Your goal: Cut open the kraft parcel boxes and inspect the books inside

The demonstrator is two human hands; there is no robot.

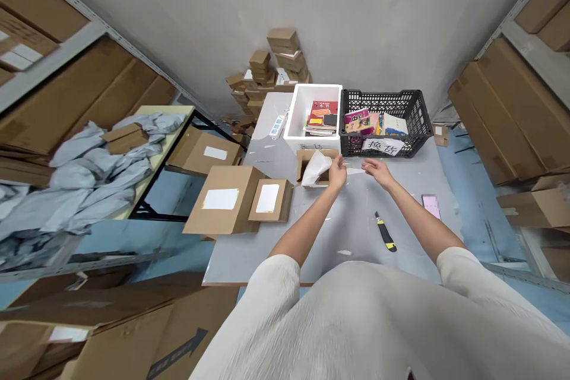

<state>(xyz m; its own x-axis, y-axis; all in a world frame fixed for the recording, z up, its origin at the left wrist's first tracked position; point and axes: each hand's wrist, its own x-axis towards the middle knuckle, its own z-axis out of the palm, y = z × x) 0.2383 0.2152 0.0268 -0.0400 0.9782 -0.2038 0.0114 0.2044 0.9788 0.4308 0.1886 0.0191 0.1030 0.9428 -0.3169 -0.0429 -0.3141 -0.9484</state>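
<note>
A small open cardboard box (pixel 303 160) stands on the grey table, with crumpled white paper (pixel 317 167) sticking out of it. My left hand (pixel 337 173) is at the box's right side, its fingers bent around the edge there. To the right, my right hand (pixel 378 172) is held over the table, fingers stretched toward the left hand and nothing visible in them. Just behind the hands are a white foam bin (pixel 291 124) with books (pixel 323 116) and a black plastic crate (pixel 421 116) with several colourful books (pixel 358 122).
A yellow-black utility knife (pixel 385 233) and a phone (pixel 430 206) lie on the table's right part. Two closed cartons, one larger (pixel 222 199) and one smaller (pixel 271 200), stand at the left edge. A power strip (pixel 278 126) lies farther back. Shelves with cartons flank both sides.
</note>
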